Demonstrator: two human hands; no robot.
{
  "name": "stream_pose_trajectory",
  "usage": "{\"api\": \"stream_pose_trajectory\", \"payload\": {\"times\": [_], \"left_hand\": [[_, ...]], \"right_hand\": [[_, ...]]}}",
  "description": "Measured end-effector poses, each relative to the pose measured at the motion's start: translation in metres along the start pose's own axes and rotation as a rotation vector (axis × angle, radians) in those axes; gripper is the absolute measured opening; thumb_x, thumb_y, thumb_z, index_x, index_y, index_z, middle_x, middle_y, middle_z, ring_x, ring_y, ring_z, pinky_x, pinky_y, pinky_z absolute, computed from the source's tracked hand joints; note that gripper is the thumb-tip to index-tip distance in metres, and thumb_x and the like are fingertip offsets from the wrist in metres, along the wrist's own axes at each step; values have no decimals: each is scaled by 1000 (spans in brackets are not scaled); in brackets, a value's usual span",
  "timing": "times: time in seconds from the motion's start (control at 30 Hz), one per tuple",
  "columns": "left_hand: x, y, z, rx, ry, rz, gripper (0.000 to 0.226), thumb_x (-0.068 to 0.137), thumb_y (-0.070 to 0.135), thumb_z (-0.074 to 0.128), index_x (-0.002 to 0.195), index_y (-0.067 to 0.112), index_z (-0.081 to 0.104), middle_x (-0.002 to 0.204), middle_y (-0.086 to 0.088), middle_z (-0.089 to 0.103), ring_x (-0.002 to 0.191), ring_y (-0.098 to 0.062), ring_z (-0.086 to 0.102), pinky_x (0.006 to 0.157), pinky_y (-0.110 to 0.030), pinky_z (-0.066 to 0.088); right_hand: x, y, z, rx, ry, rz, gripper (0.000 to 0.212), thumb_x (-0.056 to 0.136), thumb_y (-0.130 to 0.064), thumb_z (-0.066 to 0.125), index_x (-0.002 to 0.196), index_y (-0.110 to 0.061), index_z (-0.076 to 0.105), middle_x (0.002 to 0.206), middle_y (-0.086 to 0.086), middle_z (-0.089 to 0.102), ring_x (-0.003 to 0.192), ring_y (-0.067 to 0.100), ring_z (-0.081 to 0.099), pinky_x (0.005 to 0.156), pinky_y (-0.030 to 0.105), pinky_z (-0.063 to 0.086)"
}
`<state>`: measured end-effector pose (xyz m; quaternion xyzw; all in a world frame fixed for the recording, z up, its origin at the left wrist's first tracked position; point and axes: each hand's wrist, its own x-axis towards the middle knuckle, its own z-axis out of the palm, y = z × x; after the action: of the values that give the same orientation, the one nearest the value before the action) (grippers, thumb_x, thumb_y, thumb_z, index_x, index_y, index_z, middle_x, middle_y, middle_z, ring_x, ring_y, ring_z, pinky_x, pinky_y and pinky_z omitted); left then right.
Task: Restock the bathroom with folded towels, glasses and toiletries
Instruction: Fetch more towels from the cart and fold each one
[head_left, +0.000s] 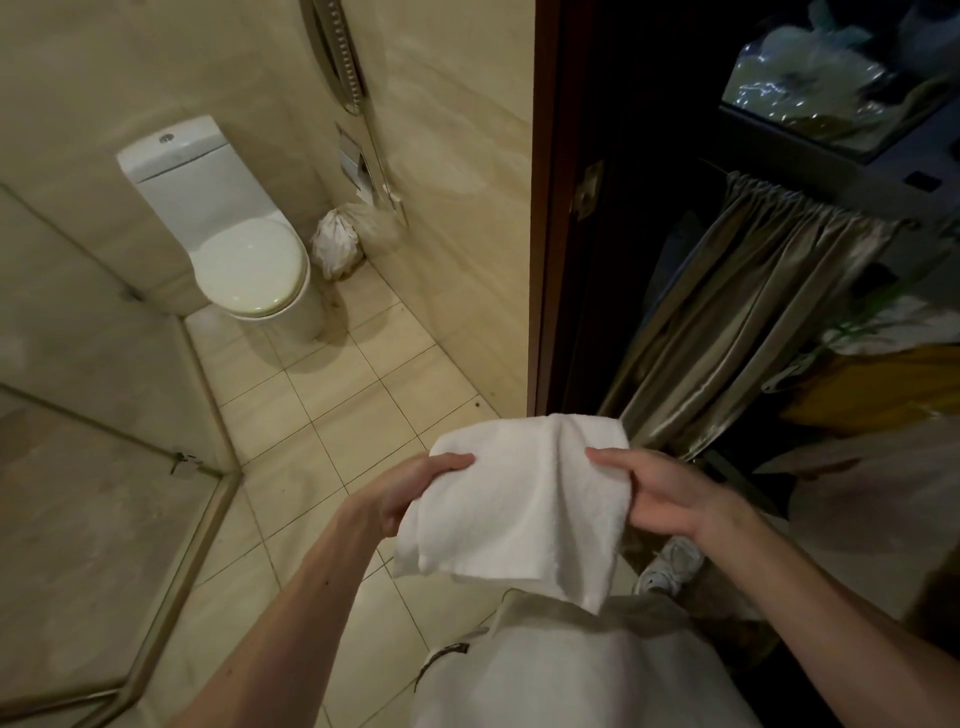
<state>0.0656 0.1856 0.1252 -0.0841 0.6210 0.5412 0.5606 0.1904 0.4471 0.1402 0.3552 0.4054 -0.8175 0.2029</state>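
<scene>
Both hands, left hand (415, 486) and right hand (654, 491), pinch opposite edges of one folded white towel (519, 499) (unplaced yet), so restocking seems barely begun.

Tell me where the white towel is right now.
In the head view the white towel is low and centre, held in the air between the left hand and the right hand, above the tiled floor near the foot of the dark door frame.

Pretty clearly a hotel-type bathroom: white toilet (236, 228) against beige tiled walls and floor (332, 415), glass shower screen (104, 467) on the left, housekeeping cart (810, 156) parked outside the door.
</scene>
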Motion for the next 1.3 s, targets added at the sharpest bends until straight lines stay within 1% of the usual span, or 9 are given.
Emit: {"api": "stream_pose_trajectory", "payload": {"times": [0.3, 0.47, 0.6, 0.73, 0.8, 0.87, 0.97, 1.13, 1.3], "left_hand": [[-12, 24, -9, 90, 97, 56, 41, 98, 32, 53, 128, 5, 59, 121, -21, 69, 110, -36, 67, 98, -46, 52], [-52, 84, -17, 6, 66, 412, 48, 90, 12, 61, 137, 5, 51, 124, -21, 66, 101, -35, 70, 74, -43, 60], [-89, 105, -14, -55, -20, 679, 32, 82, -8, 60, 101, 12, 76, 99, -8, 75, 85, -19, 73, 70, -30, 60], [-86, 97, -12, -21, 65, 673, 44, 85, -14, 55, 72, 18, 81, 82, 2, 77, 74, -8, 72, 67, -19, 57], [-86, 92, -13, -14, 95, 711, 57, 93, -12, 45, 67, 25, 79, 75, 8, 73, 66, -7, 67, 57, -18, 52], [-88, 87, -18, -17, 39, 735, 59, 94, -13, 36, 73, 24, 77, 77, 4, 69, 62, -11, 62, 50, -20, 47], [-89, 79, -25, -23, 56, 747, 44, 93, -4, 44, 83, 22, 78, 88, -4, 66, 70, -20, 58, 50, -27, 47], [-89, 69, -29, -143, 178, 775, 38, 97, 1, 50, 89, 25, 78, 89, -4, 69, 75, -21, 57, 56, -28, 46], [-77, 51, -39, -246, 400, 715, 37, 98, 4, 53, 125, 27, 62, 114, -4, 71, 89, -19, 70, 66, -34, 58]], "right_hand": [[10, -23, 17, -148, 28, -51, 49, 83, -13, 73, 129, -14, 56, 112, 17, 73, 100, 35, 71, 75, 46, 59], [-25, -91, 50, -261, -67, -335, 40, 87, 1, 64, 119, -23, 60, 107, 10, 72, 92, 27, 73, 68, 40, 62], [-57, -122, 63, -217, -81, -568, 38, 74, -3, 62, 110, -15, 66, 92, 7, 77, 80, 21, 74, 61, 30, 61], [-44, -118, 71, -353, 47, -462, 21, 99, -3, 47, 110, -4, 64, 99, 16, 68, 88, 27, 66, 81, 36, 56], [-40, -113, 71, -391, 70, -447, 27, 100, -1, 44, 94, -8, 69, 100, 14, 64, 81, 23, 68, 71, 31, 58], [-32, -106, 67, -341, -20, -488, 41, 99, 1, 41, 77, -14, 71, 102, 13, 65, 83, 22, 69, 59, 29, 58], [-25, -97, 70, -304, -64, -469, 27, 100, -11, 44, 95, -16, 70, 110, 13, 67, 91, 25, 68, 62, 33, 58], [-9, -84, 88, -143, -105, -334, 40, 101, -37, 46, 83, -11, 71, 65, 4, 68, 54, 14, 65, 48, 24, 53], [12, -55, 100, -125, -82, -220, 61, 93, -67, 40, 101, -21, 79, 104, 10, 75, 88, 26, 74, 77, 38, 56]]}}
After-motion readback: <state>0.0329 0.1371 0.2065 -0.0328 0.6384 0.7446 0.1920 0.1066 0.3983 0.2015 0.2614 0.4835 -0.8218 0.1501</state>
